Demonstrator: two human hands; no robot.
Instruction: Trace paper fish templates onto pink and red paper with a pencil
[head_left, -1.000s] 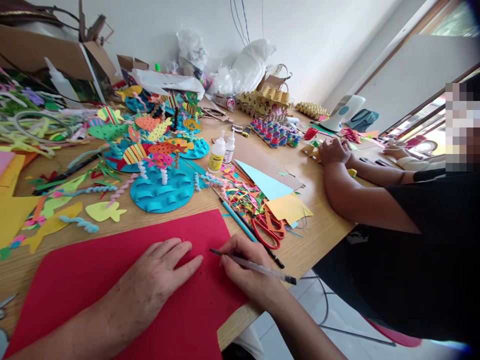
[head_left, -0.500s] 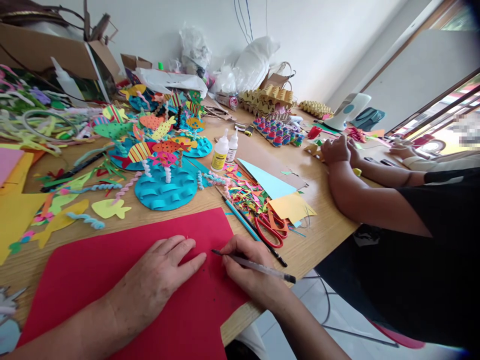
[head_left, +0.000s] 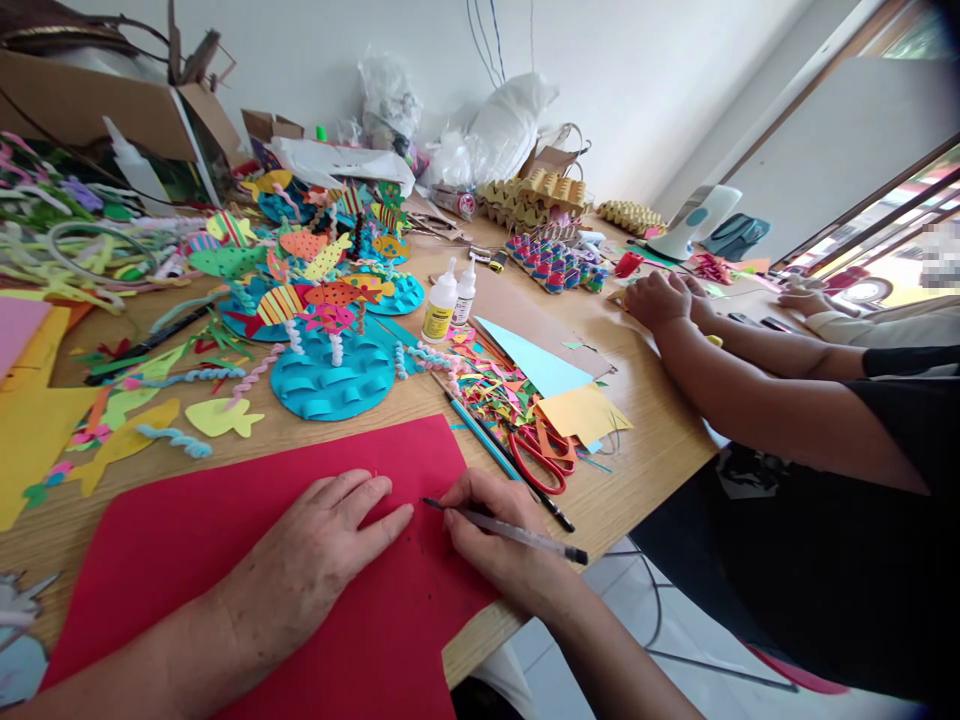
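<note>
A large sheet of red paper [head_left: 247, 490] lies at the table's near edge, part of it reaching past that edge. My left hand [head_left: 315, 550] rests flat on the sheet with its fingers stretched out. Between the thumb and fingers of my right hand [head_left: 502, 530] is a pen [head_left: 525, 538] with a clear barrel and a dark end. Its tip meets the red paper or hovers just over it, a little right of my left fingertips. A few small dark marks show on the sheet near my right hand.
Red-handled scissors [head_left: 536, 462], pencils [head_left: 487, 440] and paper scraps [head_left: 499, 385] lie beyond my right hand. Two glue bottles [head_left: 441, 305] stand behind a blue disc [head_left: 330, 385] bearing paper fish. At right, a co-worker's arms [head_left: 720, 370] rest on the table.
My hands and the pen hold almost the same place on the red paper. The co-worker at right has shifted, with the hands slightly further left and the arms more stretched out.
</note>
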